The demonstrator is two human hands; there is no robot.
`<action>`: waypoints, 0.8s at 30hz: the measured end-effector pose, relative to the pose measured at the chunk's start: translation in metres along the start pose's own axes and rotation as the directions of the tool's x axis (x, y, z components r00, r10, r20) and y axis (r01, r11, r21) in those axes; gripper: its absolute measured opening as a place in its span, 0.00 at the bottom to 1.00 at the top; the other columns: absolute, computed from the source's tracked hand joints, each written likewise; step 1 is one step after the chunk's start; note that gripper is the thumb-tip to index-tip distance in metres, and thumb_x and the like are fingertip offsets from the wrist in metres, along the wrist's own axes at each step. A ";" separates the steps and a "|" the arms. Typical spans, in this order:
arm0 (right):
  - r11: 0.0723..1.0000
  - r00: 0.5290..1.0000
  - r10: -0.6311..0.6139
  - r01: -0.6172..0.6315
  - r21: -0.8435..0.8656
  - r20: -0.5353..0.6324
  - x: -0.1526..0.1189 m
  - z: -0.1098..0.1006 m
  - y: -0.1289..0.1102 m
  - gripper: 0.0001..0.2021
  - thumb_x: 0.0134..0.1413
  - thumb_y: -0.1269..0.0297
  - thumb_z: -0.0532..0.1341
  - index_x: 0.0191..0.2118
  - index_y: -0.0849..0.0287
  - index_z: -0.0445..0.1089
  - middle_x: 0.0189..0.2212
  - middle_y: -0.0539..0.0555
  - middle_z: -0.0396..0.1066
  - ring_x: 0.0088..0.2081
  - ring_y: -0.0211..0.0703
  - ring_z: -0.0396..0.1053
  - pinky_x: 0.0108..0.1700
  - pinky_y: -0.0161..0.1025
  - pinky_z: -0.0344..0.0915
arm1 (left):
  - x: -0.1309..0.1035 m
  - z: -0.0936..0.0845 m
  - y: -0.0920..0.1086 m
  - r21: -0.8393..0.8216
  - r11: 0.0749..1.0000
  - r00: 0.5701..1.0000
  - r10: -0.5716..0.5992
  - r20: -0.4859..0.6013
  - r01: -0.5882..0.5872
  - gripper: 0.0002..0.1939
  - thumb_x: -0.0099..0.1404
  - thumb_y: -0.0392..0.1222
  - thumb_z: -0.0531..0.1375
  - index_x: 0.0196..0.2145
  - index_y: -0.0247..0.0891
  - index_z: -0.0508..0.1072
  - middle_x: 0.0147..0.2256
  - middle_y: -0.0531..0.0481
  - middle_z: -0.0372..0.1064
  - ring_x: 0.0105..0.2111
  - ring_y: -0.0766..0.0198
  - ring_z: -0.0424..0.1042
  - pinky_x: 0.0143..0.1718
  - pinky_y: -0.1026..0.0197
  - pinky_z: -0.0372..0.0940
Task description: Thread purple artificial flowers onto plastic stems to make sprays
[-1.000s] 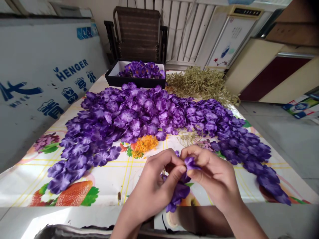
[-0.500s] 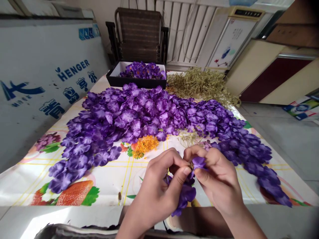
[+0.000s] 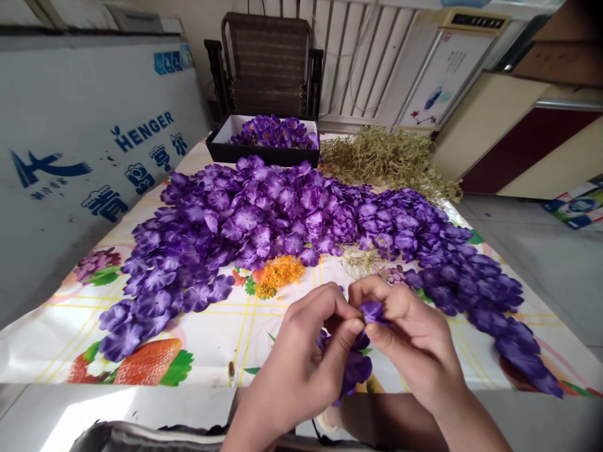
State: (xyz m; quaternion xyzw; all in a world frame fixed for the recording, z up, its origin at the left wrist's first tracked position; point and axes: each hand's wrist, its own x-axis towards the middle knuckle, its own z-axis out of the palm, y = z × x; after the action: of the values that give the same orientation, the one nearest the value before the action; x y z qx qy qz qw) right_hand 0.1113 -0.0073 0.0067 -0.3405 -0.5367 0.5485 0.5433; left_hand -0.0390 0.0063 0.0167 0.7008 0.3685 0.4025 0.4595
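My left hand (image 3: 313, 342) is closed in a pinch at the table's near edge. Between its thumb and forefinger is the stem end of a purple artificial flower (image 3: 355, 370), whose petals hang below the fingers. Facing it, my right hand (image 3: 407, 339) pinches a folded purple petal piece (image 3: 372, 311); the fingertips of both hands nearly meet there. My fingers hide how the petal piece and the stem join. Beyond the hands, a small heap of orange stamens (image 3: 280, 275) and a few loose pale green stems (image 3: 365, 258) lie on the cloth.
A broad pile of purple petal pieces (image 3: 264, 207) arcs across the patterned tablecloth (image 3: 198, 342). Behind it stand a black box (image 3: 264, 154) of assembled purple flowers and a heap of green stems (image 3: 386, 157). A chair (image 3: 268, 63) is at the far side; a white cabinet (image 3: 61, 238) borders the left.
The petal piece in my right hand is now more folded and sits closer to my left fingertips. The whole view has shifted slightly, so the table appears a little further right.
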 end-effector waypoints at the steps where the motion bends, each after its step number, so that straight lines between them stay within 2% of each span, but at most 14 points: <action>1: 1.000 1.000 -0.003 0.003 -0.010 0.002 0.000 0.000 0.001 0.13 0.60 0.68 0.58 0.26 0.55 0.56 0.34 0.49 0.63 0.39 0.41 0.62 0.40 0.37 0.61 | 0.000 0.000 0.000 0.002 1.000 1.000 0.002 0.000 -0.002 0.08 0.68 0.35 0.54 0.30 0.37 0.64 0.27 0.54 0.62 0.28 0.68 0.63 0.31 0.66 0.58; 5: 0.996 0.999 -0.027 0.024 -0.086 -0.029 -0.003 0.001 0.000 0.09 0.62 0.69 0.56 0.30 0.54 0.60 0.37 0.50 0.64 0.41 0.40 0.64 0.42 0.35 0.63 | 0.001 -0.001 -0.001 -0.027 1.000 1.000 0.004 -0.012 -0.004 0.07 0.68 0.35 0.55 0.30 0.36 0.66 0.28 0.54 0.63 0.29 0.69 0.64 0.32 0.66 0.58; 8: 0.993 0.998 0.057 -0.060 -0.101 -0.036 -0.008 -0.001 -0.005 0.03 0.63 0.64 0.57 0.40 0.48 0.65 0.44 0.50 0.64 0.48 0.41 0.64 0.48 0.35 0.64 | 0.003 -0.001 -0.004 -0.128 0.992 0.999 -0.008 -0.046 0.002 0.06 0.68 0.37 0.56 0.32 0.37 0.68 0.30 0.54 0.65 0.31 0.69 0.65 0.35 0.66 0.59; 10: 0.989 0.991 0.134 -0.135 -0.059 -0.022 -0.009 -0.004 -0.010 0.10 0.62 0.57 0.56 0.49 0.45 0.65 0.48 0.51 0.64 0.51 0.44 0.63 0.52 0.39 0.63 | 0.004 0.000 -0.006 -0.224 0.975 0.999 -0.016 -0.048 0.005 0.06 0.69 0.39 0.55 0.33 0.38 0.68 0.31 0.54 0.65 0.32 0.69 0.65 0.36 0.66 0.59; 12: 0.986 0.986 0.164 -0.165 -0.032 -0.028 -0.009 -0.006 -0.015 0.14 0.63 0.52 0.54 0.52 0.44 0.64 0.49 0.52 0.64 0.52 0.47 0.63 0.52 0.41 0.63 | 0.005 0.000 -0.009 -0.300 0.954 0.999 -0.030 -0.011 0.025 0.07 0.70 0.40 0.54 0.33 0.38 0.68 0.32 0.54 0.64 0.33 0.68 0.64 0.37 0.65 0.59; 14: 0.988 0.989 0.144 -0.147 -0.052 -0.044 -0.007 -0.007 -0.018 0.13 0.63 0.53 0.54 0.51 0.44 0.66 0.48 0.52 0.65 0.50 0.45 0.64 0.51 0.39 0.64 | 0.006 0.001 -0.010 -0.344 0.937 0.998 -0.050 0.025 0.056 0.07 0.69 0.41 0.55 0.34 0.38 0.69 0.32 0.53 0.64 0.34 0.67 0.64 0.37 0.65 0.58; 19: 0.985 0.998 0.034 -0.044 -0.166 -0.061 -0.005 -0.004 -0.019 0.06 0.61 0.66 0.59 0.43 0.48 0.69 0.41 0.49 0.65 0.43 0.38 0.65 0.45 0.30 0.65 | 0.008 0.003 -0.013 -0.429 0.895 0.992 -0.090 0.090 0.120 0.06 0.68 0.40 0.56 0.34 0.38 0.71 0.33 0.53 0.64 0.33 0.68 0.62 0.37 0.65 0.57; 24: 0.971 0.996 0.002 -0.024 -0.238 -0.091 -0.006 -0.004 -0.016 0.05 0.61 0.70 0.58 0.37 0.52 0.69 0.40 0.49 0.64 0.44 0.37 0.64 0.44 0.29 0.64 | 0.012 0.003 -0.013 -0.452 0.881 0.990 -0.109 0.091 0.138 0.05 0.67 0.40 0.58 0.33 0.39 0.72 0.31 0.54 0.64 0.31 0.69 0.61 0.35 0.66 0.56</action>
State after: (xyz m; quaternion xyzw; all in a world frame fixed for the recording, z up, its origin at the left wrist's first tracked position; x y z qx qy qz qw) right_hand 0.1194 -0.0145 0.0200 -0.4313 -0.5715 0.4675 0.5185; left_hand -0.0332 0.0202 0.0067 0.5603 0.2930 0.4256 0.6474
